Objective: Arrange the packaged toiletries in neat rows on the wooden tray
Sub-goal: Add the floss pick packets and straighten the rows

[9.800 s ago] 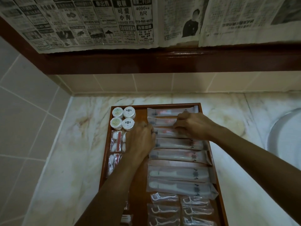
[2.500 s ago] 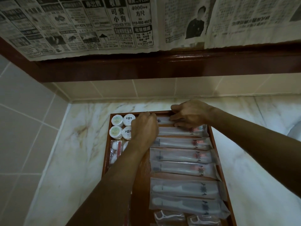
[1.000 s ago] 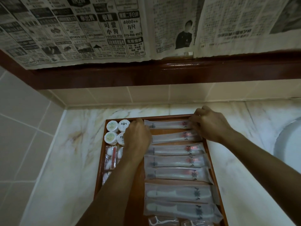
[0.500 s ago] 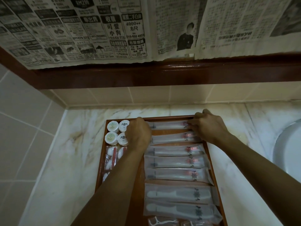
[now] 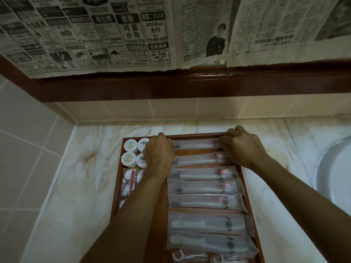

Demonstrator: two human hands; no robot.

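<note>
Round tubs (image 5: 129,152) squared at wooden tray (image 5: 252,213) far-left corner. My left hand (image 5: 159,155) curls over near end of top sachet (image 5: 195,144); whether pinched, cannot tell. My right hand (image 5: 242,147) presses opposite end, fingertips down. Advice: slide both ends evenly toward far rim, parallel to second sachet (image 5: 197,160).

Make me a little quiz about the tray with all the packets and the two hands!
1. True or false: both hands touch the farthest long packet.
2. How many round white tubs show beside the left hand?
3. Where are the floss picks: A near end of the wooden tray, B far end?

Key: 1 true, the right hand is at the other end; 2 four; 3 A.
</note>
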